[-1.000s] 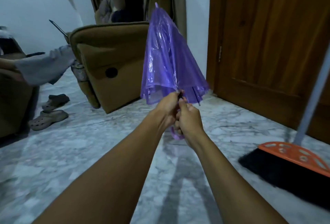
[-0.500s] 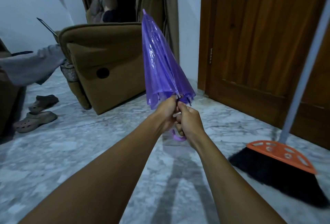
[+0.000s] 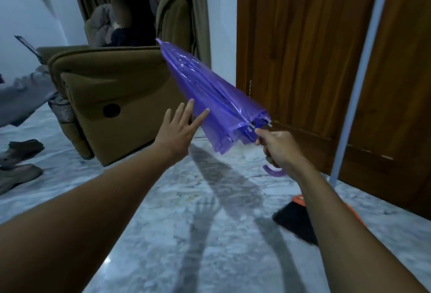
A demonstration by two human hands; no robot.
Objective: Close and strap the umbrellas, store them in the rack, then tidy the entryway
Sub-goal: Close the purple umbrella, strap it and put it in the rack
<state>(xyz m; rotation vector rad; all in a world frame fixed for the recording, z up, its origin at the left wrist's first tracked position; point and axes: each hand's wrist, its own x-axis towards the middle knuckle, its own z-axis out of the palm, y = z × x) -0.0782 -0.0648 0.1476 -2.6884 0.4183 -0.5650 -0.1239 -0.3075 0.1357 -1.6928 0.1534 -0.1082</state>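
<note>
our right grip (image 3: pixel 277 148) covers the shaft of the umbrella (image 3: pixel 210 92), so only the hooked handle end (image 3: pixel 274 172) shows beneath it. we cannot tell whether the fingertips of the left grip (image 3: pixel 177 129) touch the umbrella. our right forearm (image 3: pixel 338 234) hides most of the broom (image 3: pixel 293 225), its pole (image 3: pixel 363 59) runs off the top edge, and the shoes (image 3: pixel 18 173) are cut by the left edge.

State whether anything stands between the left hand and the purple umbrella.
Nothing visible does. The left hand, fingers spread, is right beside the canopy of the purple umbrella; the right hand grips its handle.
</note>
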